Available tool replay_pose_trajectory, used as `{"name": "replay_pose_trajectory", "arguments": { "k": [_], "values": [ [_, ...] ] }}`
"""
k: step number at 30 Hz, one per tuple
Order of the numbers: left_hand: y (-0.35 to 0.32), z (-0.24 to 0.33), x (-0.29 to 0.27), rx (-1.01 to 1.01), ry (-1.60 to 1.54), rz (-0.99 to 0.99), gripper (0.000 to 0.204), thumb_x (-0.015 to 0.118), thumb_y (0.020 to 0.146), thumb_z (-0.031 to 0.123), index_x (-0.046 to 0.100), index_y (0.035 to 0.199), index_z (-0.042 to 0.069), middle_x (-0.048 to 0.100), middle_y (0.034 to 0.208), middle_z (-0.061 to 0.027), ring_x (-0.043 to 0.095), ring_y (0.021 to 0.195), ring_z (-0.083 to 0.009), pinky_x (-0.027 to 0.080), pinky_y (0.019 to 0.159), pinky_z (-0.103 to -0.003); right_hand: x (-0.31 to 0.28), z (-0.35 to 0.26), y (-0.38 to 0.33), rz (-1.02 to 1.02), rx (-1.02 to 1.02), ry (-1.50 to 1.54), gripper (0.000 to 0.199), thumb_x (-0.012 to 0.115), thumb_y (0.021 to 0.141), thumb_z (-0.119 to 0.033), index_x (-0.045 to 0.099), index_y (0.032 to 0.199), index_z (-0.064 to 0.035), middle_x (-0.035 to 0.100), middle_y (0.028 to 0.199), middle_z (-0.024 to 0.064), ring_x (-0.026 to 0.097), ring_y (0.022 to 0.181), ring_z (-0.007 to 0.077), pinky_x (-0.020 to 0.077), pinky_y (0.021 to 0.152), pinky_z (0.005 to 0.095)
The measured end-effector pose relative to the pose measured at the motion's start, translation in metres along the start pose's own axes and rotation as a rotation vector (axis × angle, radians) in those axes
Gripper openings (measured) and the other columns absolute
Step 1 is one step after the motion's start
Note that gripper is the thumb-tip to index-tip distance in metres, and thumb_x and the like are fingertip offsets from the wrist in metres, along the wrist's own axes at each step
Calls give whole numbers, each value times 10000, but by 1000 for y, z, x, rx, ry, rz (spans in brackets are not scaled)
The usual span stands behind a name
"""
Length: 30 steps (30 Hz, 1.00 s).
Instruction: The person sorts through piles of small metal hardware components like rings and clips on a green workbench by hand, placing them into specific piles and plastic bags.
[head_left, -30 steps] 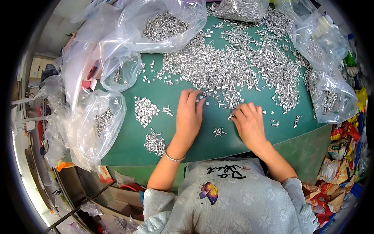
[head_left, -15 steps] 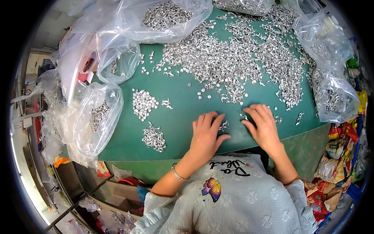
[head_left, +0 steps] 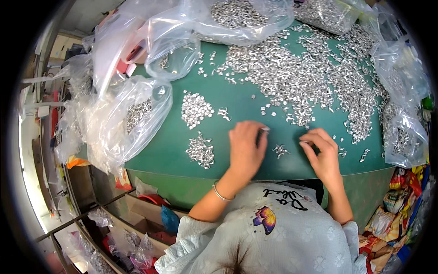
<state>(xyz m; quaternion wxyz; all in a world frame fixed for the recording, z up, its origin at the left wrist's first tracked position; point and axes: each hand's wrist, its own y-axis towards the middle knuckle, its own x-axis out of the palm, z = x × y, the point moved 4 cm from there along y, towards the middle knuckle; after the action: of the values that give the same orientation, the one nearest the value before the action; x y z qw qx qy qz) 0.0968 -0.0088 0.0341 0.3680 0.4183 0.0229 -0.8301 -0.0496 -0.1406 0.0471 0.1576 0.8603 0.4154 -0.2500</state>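
Observation:
Just left of the middle, my left hand (head_left: 245, 150) pinches a small silver metal piece (head_left: 265, 129) between thumb and fingertips. My right hand (head_left: 325, 154) is closed over the table, thumb and forefinger together; whatever they pinch is too small to make out. Between both hands lies a little cluster of curved silver pieces (head_left: 280, 150). Left of my left hand sit a pile of small round silver pieces (head_left: 196, 111) and, nearer me, a pile of curved ones (head_left: 200, 151). A few curved pieces (head_left: 224, 113) lie apart beside the round pile.
A broad spread of loose silver pieces (head_left: 292, 80) covers the far and right parts of the green table (head_left: 219, 166). Clear plastic bags with metal pieces stand at the left (head_left: 137, 123), the back (head_left: 283, 27) and the right (head_left: 406, 132). Open boxes (head_left: 137, 210) lie below the left edge.
The view has shifted, so the table sits farther right in it. My left hand has lifted off the small cluster, uncovering it, with a piece between its fingers. My right fingers have drawn together.

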Motion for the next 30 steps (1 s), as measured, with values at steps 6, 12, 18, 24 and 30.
{"name": "replay_pose_trajectory", "arguments": {
  "k": [6, 12, 18, 24, 30],
  "values": [
    [-14, -41, -30, -125, 166, 134, 180, 649, 802, 18, 596, 970, 55, 569, 937, -92, 540, 897, -279, 385, 759, -384, 81, -37, 65, -250, -277, -139, 127, 670, 791, -42, 609, 892, 5, 613, 909, 129, 610, 849, 327, 484, 700, 421],
    [-3, -62, -30, -266, -75, 219, 242, 673, 798, -40, 607, 1026, 9, 600, 935, -98, 588, 818, -199, 477, 617, -309, 110, -35, 92, -238, -209, 85, 215, 662, 796, -12, 622, 1006, 12, 633, 845, 132, 620, 759, 273, 496, 683, 361],
    [3, -46, -34, -63, 197, 139, 388, 665, 788, -64, 559, 1160, -28, 509, 1162, -156, 572, 940, -275, 499, 753, -354, 26, -11, 65, -31, -273, -188, 281, 694, 767, -24, 634, 1042, -18, 626, 993, 104, 577, 938, 289, 461, 823, 375],
    [17, -60, -17, -107, -48, 14, 398, 652, 791, -48, 541, 1172, -58, 484, 1177, -180, 539, 986, -320, 471, 833, -380, 3, 12, 45, -18, -364, -497, 301, 711, 749, -57, 641, 1042, -49, 575, 1151, 75, 519, 1107, 279, 399, 903, 395],
    [28, -67, -55, -48, 359, 49, 414, 691, 761, 39, 599, 1163, 66, 498, 1225, -123, 464, 1135, -325, 378, 909, -446, 0, 13, 46, 18, -314, -430, 289, 714, 735, -33, 645, 1015, -36, 570, 1151, 89, 517, 1104, 292, 406, 905, 396]
  ]
}}
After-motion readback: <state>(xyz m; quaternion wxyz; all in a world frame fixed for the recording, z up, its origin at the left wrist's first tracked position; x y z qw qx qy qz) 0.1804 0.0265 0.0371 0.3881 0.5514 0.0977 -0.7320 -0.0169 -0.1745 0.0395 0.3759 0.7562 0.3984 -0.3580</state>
